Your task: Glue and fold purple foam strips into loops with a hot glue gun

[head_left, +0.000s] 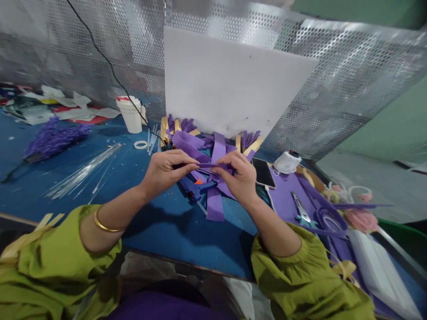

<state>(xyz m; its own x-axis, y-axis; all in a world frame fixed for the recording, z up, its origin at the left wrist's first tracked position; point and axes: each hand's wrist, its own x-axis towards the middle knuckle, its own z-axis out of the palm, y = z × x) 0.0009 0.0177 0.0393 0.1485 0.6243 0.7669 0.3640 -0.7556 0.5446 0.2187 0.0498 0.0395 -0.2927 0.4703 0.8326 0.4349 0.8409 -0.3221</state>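
Note:
Both hands are raised over the middle of the blue table, a small gap between their fingertips. My left hand (pixel 170 168) pinches one end of a narrow purple strip (pixel 205 165) between thumb and fingers. The same strip is gripped farther right by my right hand (pixel 238 173), also in a pinch. Beneath and behind the hands lie several wider purple strips (pixel 215 204), crossing one another. A blue glue gun (pixel 193 189) with an orange part rests on the table just under the hands, partly covered by strips.
Lavender sprigs (pixel 58 138), clear sticks (pixel 86 171) and a white cup (pixel 130 115) are at left. A white board (pixel 230 80) leans behind. At right are a phone (pixel 263 172), scissors (pixel 302 209), a purple ribbon roll (pixel 328 221) and a white foam block (pixel 380 271).

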